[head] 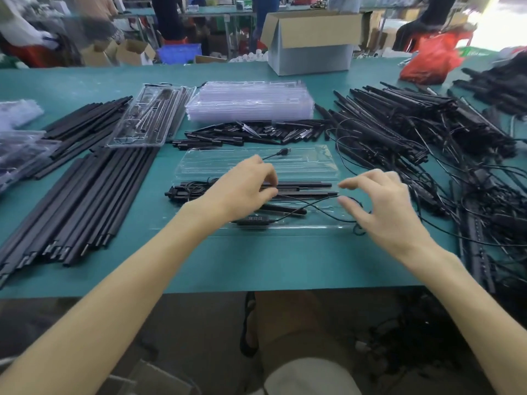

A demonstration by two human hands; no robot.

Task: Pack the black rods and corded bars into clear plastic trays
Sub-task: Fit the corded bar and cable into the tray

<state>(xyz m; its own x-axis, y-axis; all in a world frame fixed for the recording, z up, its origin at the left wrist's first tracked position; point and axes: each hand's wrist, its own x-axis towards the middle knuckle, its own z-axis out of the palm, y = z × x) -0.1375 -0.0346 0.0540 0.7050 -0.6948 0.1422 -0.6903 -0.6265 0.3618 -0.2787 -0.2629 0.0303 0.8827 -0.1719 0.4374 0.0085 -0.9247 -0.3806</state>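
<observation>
— Of what is the open tray (322, 163) made?
— Thin clear plastic, glossy, with light caught on its ridges. The same is seen in the stack of trays (251, 101) behind it.
— And the long rods (85, 195) left of the tray?
— A matt black finish is shown, with bare bright metal at the near tips. The cord (312, 206) in the tray is sheathed in smooth, faintly shiny black.
— The table cover (256, 260) under the tray?
— Teal, matt, smooth. Far behind the tray, brown cardboard is seen in the box (310, 32); behind and right of the tray, the red bag (433, 58) is of crumpled shiny plastic.
</observation>
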